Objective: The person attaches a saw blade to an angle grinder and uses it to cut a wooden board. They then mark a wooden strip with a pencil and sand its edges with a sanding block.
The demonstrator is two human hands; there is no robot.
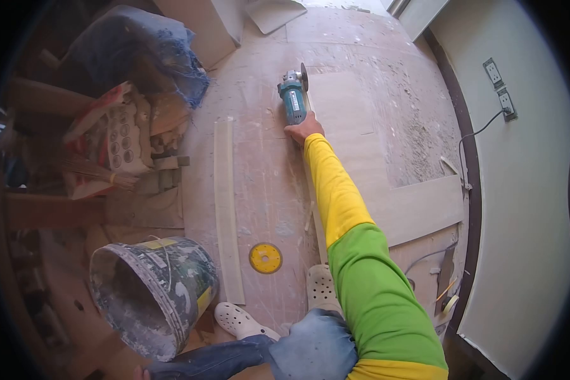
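My right hand (303, 130) reaches far forward in a yellow and green sleeve and grips the rear handle of a teal angle grinder (292, 96). The grinder's disc (304, 75) stands on edge at the left side of a large pale floor tile (354, 145), which lies on the dusty floor. A long narrow strip of tile (227, 209) lies to the left of my arm. A loose yellow cutting disc (265, 258) rests flat on the floor near my white clogs (322, 288). My left hand does not show.
A dirty bucket (152, 291) lies tipped at the lower left. Sacks and a blue net bag (139, 54) pile up at the left. The wall on the right carries sockets (500, 88) with a cord (481, 130) plugged in. Offcuts lie by the skirting.
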